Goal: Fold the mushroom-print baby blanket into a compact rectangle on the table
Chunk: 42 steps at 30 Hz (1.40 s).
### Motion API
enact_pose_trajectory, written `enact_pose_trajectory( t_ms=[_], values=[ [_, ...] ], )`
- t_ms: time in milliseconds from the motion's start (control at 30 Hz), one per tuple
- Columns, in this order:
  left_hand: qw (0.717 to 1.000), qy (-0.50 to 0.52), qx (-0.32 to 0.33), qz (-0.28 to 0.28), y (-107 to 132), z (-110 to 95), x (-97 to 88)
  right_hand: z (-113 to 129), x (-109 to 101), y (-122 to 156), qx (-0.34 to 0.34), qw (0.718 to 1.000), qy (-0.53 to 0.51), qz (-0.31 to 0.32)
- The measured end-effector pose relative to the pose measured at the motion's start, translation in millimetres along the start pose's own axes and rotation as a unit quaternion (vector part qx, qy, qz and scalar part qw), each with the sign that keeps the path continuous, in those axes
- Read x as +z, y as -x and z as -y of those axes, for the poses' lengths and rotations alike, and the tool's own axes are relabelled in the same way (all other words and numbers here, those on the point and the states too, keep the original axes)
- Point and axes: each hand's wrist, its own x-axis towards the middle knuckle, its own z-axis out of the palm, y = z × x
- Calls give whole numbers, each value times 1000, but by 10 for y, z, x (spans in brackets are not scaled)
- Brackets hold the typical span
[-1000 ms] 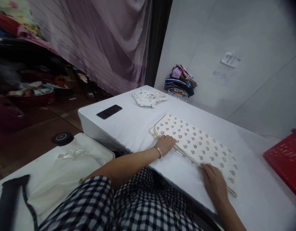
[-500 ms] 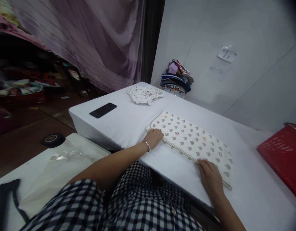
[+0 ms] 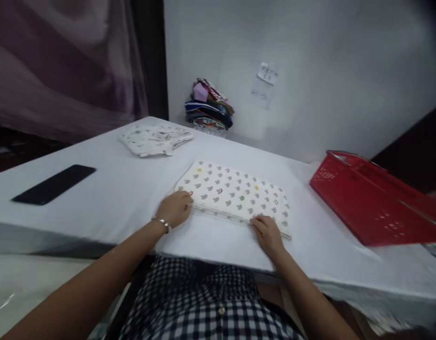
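A folded white cloth (image 3: 232,189) with grey leaf-like prints and a few coloured motifs lies flat on the white-covered table (image 3: 218,245). At its near left corner, my left hand (image 3: 175,208), with a bracelet on the wrist, has its fingers closed over the edge. My right hand (image 3: 269,234) grips the same near edge towards the right end, fingers on top. Both thumbs are mostly hidden. Several layers show along the near fold. Behind and left lies a crumpled white printed garment (image 3: 154,140).
A black phone (image 3: 55,184) lies on the left of the table. On the right stands a red plastic basket (image 3: 373,203) with metal handles. A stack of folded clothes (image 3: 209,108) rests by the wall, near paper notes (image 3: 267,74). A purple curtain (image 3: 69,61) hangs at back left.
My view has swung to the right, bringing more of the red basket into sight. Both hands stay at the near edge of the folded cloth, which looks much the same.
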Motion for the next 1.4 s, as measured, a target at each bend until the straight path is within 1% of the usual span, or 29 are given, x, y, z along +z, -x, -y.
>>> enact_pose_trajectory(
  t_ms=[67,267,333,433,500,533,600,633,667,733,767,800,833,867,933,1000,1100,1400],
  values=[
    [1000,11,-3,-9,-17,31,-5,12,-15,-15,10,1000,-9,5],
    [999,7,45,-29,-28,117,86,89,-143,-13,26,998,-53,10],
    [998,4,51,-32,-21,138,99,65,-202,31,42,997,-64,13],
    [997,10,59,-42,-19,161,89,-119,-312,155,82,995,-54,6],
    [997,22,55,-45,-37,162,68,-327,-408,263,130,990,-46,-22],
    [997,26,52,-44,-52,156,58,-437,-461,318,165,984,-52,-40],
    [997,29,49,-51,-92,128,50,-629,-569,413,261,958,-87,-78],
    [997,28,53,-58,-114,109,56,-697,-620,449,318,937,-114,-92],
    [995,28,60,-69,-135,89,71,-742,-665,475,379,909,-147,-97],
    [992,35,85,-87,-168,57,127,-761,-733,494,485,842,-219,-87],
    [990,40,100,-86,-179,49,163,-742,-755,489,521,811,-255,-77],
    [989,45,113,-81,-186,46,200,-711,-769,476,545,785,-288,-66],
    [989,48,122,-73,-189,48,234,-675,-776,458,557,767,-315,-55],
    [989,49,126,-64,-190,54,263,-639,-778,438,561,756,-334,-45],
    [990,47,126,-49,-187,67,300,-582,-770,394,564,751,-343,-25],
    [990,46,124,-44,-183,76,310,-560,-755,354,565,757,-327,-11],
    [990,43,126,-41,-184,81,306,-578,-734,312,565,768,-302,-7],
    [991,52,114,-36,-196,90,320,-622,-749,252,547,790,-274,13]
  ],
)
